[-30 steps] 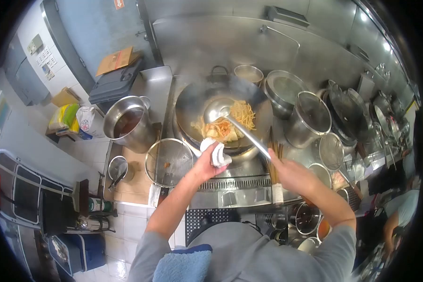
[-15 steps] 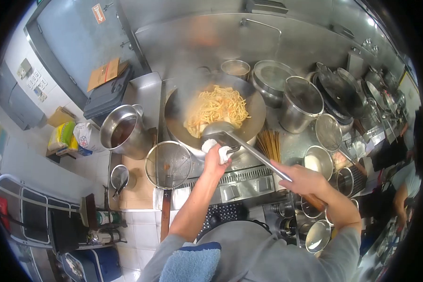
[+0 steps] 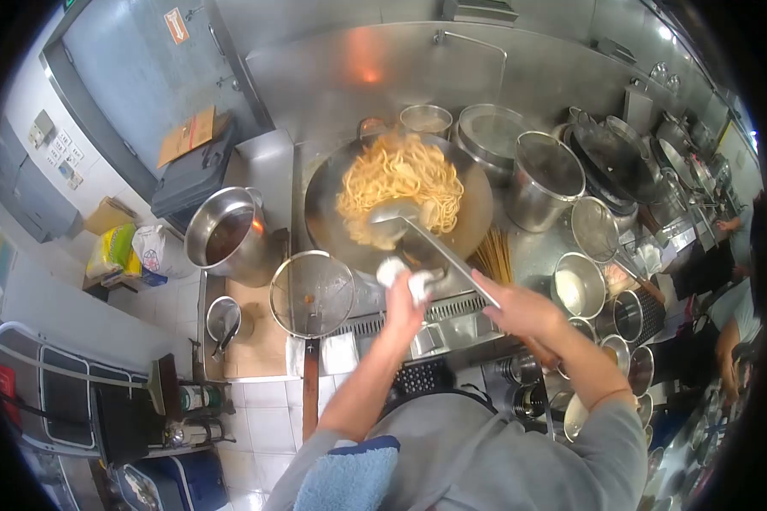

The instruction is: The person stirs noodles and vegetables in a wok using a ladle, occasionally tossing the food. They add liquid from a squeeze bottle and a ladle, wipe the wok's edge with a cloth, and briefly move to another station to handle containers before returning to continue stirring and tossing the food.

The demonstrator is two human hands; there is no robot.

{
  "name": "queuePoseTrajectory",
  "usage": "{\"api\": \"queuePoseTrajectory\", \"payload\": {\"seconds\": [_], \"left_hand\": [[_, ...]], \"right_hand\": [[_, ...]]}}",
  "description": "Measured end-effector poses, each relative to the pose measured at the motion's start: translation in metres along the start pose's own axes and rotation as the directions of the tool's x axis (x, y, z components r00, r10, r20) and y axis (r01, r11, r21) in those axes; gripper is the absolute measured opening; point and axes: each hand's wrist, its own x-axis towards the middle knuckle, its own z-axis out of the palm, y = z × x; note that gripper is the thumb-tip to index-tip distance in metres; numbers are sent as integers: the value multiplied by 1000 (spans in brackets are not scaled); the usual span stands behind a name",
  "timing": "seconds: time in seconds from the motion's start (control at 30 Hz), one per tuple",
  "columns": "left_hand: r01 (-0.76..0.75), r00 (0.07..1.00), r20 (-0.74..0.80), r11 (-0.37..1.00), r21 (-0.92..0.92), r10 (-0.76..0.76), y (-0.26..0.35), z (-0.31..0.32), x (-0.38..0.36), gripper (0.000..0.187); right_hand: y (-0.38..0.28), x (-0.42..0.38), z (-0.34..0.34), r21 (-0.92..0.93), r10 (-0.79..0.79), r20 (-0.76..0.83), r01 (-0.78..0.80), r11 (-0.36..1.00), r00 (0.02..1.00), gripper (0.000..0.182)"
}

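Note:
My left hand (image 3: 403, 300) is closed on the wok's near handle, with a folded white cloth (image 3: 392, 272) between. Thick yellow noodles (image 3: 405, 179) are heaped in the large wok (image 3: 475, 200), toward its far side. My right hand (image 3: 520, 308) grips the long handle of a steel ladle (image 3: 439, 247), which ends in wood. The ladle's bowl rests against the near edge of the noodles. Left of my left arm lies a round wire strainer (image 3: 313, 294) with a wooden handle.
A steel pot of dark liquid (image 3: 226, 238) stands left of the wok. A tall pot (image 3: 550, 183) and a bundle of thin sticks (image 3: 493, 258) are to its right. Farther right are a second strainer (image 3: 595, 228), several bowls and other people.
The wok has shifted slightly right, and the noodles have risen and spread toward its far side. The ladle's bowl has moved farther into the wok. Steam has thinned, and an orange glow shows behind.

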Motion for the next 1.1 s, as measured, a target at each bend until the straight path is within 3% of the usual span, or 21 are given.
{"api": "queuePoseTrajectory", "payload": {"seconds": [0.03,0.07,0.17,0.3,0.37,0.4,0.43,0.47,0.53,0.57,0.63,0.7,0.8,0.9,1.0,1.03,1.1], "left_hand": [[8,997,-80,1000,29,-6,20,19,0,13],[71,996,-57,997,14,-70,33,25,8,15],[89,992,-95,996,22,-86,29,14,38,18],[6,997,-76,1000,21,-5,-21,-6,-16,18],[52,998,17,996,73,-54,-38,-23,-42,18],[61,998,-12,998,13,-61,-27,-9,-54,17],[19,992,-121,1000,-15,-21,-13,4,-53,17],[-208,978,26,944,256,209,-10,-8,-29,17],[-306,950,177,886,348,259,12,-14,8,17],[-185,980,119,947,261,159,25,-5,15,18],[24,999,-24,996,84,-22,50,20,15,19],[104,989,-111,995,6,-102,56,28,10,16],[105,988,-116,994,19,-102,55,27,17,12],[96,991,-92,995,12,-95,52,24,34,15],[90,993,-81,995,33,-87,49,22,44,18],[84,994,-72,996,37,-81,48,21,47,18],[80,994,-83,996,38,-76,46,17,49,19]], "right_hand": [[-3,-4,-6,-5,13,29,-13,1000,999,71],[4,-2,-6,-9,-25,30,25,1000,999,70],[-10,8,-13,1,67,83,-67,998,994,67],[7,22,13,-46,-29,-96,24,999,995,68],[7,18,20,-6,-33,-142,32,999,989,71],[7,14,18,-6,-26,-132,25,1000,991,71],[4,4,13,-2,-18,-116,18,1000,993,71],[-2,-9,9,0,-7,-94,7,1000,996,71],[-18,-35,-10,-23,62,12,-62,998,998,68],[-23,-45,-18,-39,97,58,-94,995,994,67],[-20,-65,-14,19,89,-8,-89,996,996,67],[-16,-75,-8,100,87,-59,-81,992,995,69],[-21,-76,5,494,363,79,-353,795,928,71],[29,-56,95,737,317,-148,-109,667,937,77],[43,-32,133,860,301,-231,49,508,925,74],[25,-28,115,928,341,-177,41,371,923,72],[19,-20,93,939,356,-194,68,337,914,71]]}}
